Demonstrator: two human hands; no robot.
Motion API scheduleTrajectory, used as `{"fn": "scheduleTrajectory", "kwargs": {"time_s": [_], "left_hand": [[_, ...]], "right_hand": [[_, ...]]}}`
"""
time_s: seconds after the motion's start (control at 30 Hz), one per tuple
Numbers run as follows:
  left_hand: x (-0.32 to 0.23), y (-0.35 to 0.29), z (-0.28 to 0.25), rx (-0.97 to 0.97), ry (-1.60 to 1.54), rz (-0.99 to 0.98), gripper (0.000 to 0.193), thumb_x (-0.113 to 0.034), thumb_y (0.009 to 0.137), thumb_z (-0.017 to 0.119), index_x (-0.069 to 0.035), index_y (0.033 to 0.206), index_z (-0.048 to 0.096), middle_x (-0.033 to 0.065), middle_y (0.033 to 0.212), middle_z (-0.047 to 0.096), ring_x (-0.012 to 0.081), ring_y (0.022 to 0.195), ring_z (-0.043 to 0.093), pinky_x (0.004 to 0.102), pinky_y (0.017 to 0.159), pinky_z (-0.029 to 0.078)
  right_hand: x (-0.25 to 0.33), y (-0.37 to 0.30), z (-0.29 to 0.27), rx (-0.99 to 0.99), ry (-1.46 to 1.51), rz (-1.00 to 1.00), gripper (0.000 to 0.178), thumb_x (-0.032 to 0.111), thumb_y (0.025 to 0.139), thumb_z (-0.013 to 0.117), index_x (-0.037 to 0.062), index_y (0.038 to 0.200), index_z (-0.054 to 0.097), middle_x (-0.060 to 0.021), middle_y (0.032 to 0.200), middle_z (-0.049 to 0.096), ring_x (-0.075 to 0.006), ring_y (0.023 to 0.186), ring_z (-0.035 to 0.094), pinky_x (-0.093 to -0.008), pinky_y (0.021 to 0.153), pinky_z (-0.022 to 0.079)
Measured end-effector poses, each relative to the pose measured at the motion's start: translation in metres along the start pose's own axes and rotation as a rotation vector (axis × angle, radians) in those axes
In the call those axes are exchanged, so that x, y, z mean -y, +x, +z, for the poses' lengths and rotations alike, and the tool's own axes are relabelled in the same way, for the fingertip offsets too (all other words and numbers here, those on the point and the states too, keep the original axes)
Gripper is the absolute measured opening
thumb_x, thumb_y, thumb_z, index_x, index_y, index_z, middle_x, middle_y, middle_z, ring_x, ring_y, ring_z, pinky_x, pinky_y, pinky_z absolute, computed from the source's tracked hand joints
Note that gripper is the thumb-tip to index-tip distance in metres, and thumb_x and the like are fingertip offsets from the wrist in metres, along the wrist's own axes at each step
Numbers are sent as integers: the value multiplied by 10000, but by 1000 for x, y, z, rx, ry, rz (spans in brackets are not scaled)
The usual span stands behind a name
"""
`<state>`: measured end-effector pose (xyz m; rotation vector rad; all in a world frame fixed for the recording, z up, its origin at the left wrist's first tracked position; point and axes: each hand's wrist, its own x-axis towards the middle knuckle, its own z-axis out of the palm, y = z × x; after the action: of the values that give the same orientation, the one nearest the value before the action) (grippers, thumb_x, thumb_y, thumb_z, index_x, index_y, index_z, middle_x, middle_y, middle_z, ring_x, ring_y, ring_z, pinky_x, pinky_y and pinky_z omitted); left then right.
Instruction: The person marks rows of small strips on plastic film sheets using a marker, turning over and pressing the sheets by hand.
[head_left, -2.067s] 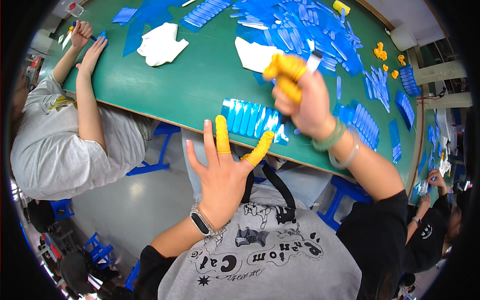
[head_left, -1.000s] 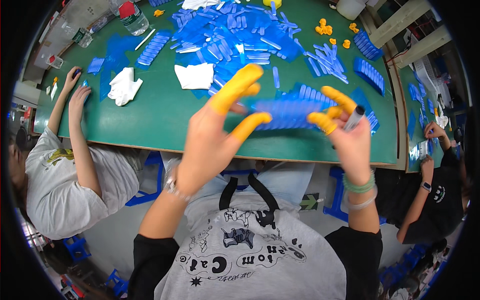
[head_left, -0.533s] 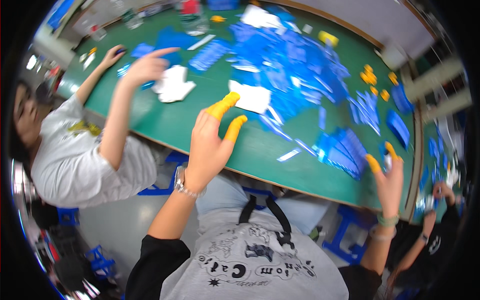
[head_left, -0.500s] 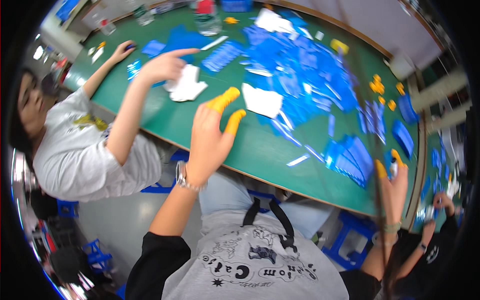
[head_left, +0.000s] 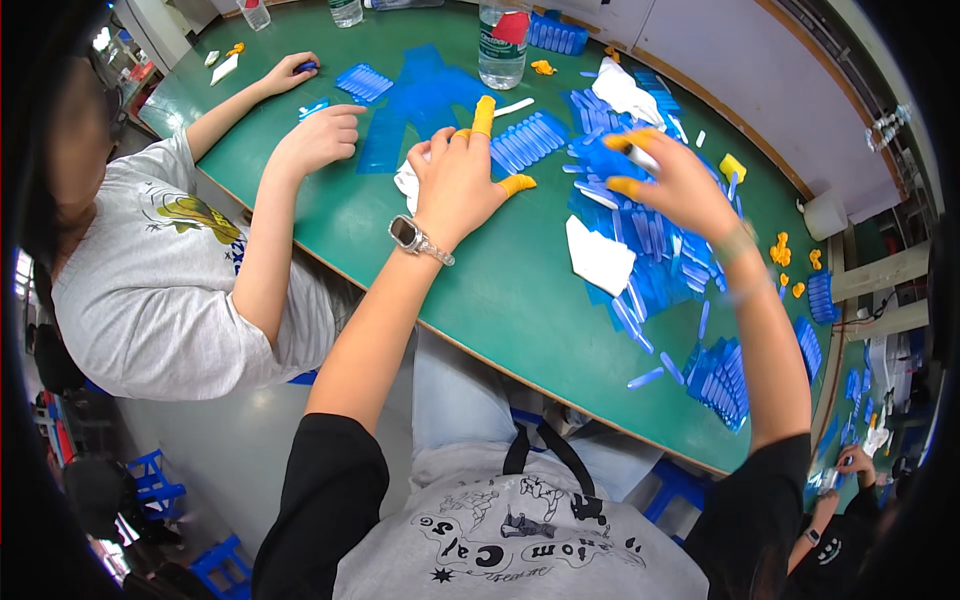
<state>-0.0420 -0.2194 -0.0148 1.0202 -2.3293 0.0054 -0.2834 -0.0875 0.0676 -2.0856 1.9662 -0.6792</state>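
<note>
My left hand (head_left: 458, 180) is open with its fingers spread, above the green table and partly over a white cloth (head_left: 405, 186). It wears yellow finger cots and holds nothing I can see. My right hand (head_left: 690, 190) reaches over a heap of blue strips (head_left: 650, 235). Its yellow-capped thumb and index finger stand apart, while a small white object (head_left: 643, 158) shows in the hand; its kind is unclear. A white cloth (head_left: 600, 255) lies between my hands, on the heap's near edge. Beyond my left hand sits a row of blue strips (head_left: 528, 143).
A co-worker's arm (head_left: 262, 245) rests along the left of the table (head_left: 490, 310). A water bottle (head_left: 502, 45) stands at the back beside a blue sheet (head_left: 415, 95). Yellow finger cots (head_left: 780, 248) and a white roll (head_left: 825, 215) lie at right.
My right hand has moved from the right table edge up and left over the blue heap. My left hand has shifted slightly farther forward, over the white cloth. The co-worker's near hand has drawn back.
</note>
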Motion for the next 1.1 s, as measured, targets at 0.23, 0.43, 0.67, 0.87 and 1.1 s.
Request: {"fn": "scheduleTrajectory", "kwargs": {"time_s": [0.23, 0.43, 0.67, 0.87, 1.1], "left_hand": [[8, 11, -21, 222, -18, -40, 734, -446, 768, 818, 6, 1282, 554, 106, 1086, 690, 291, 1242, 536, 570, 1038, 275], [13, 12, -21, 307, -58, -64, 827, -431, 785, 815, -35, 1420, 464, 65, 1152, 682, 246, 1247, 537, 551, 1058, 262], [16, 12, -11, 265, -138, -99, 955, -343, 733, 869, -93, 1507, 369, 111, 1220, 614, 272, 1183, 555, 486, 1054, 310], [21, 15, -6, 317, -335, -96, 948, -228, 719, 881, -169, 1515, 368, 138, 1245, 572, 257, 1065, 609, 405, 934, 479], [20, 18, -13, 385, -413, -132, 945, -184, 726, 876, -205, 1523, 368, 130, 1278, 551, 221, 1013, 631, 382, 920, 509]], "right_hand": [[-17, 119, 31, 325, -216, -12, 675, 352, 747, 816, 8, 1286, 601, -200, 1262, 588, -337, 1126, 585, -371, 968, 481], [-14, 137, 30, 521, -336, -14, 737, 397, 720, 840, -22, 1274, 594, -193, 1320, 544, -329, 1136, 582, -359, 975, 478], [-16, 128, 26, 424, -326, -21, 836, 418, 694, 865, 9, 1348, 543, -194, 1241, 591, -324, 1109, 594, -356, 961, 481], [-22, 123, 19, 439, -223, -14, 838, 434, 671, 877, 22, 1323, 551, -194, 1213, 609, -327, 1094, 598, -361, 963, 476], [-24, 123, 10, 508, -112, 81, 761, 364, 687, 859, 44, 1307, 555, -155, 1141, 630, -302, 1050, 600, -361, 930, 473]]}}
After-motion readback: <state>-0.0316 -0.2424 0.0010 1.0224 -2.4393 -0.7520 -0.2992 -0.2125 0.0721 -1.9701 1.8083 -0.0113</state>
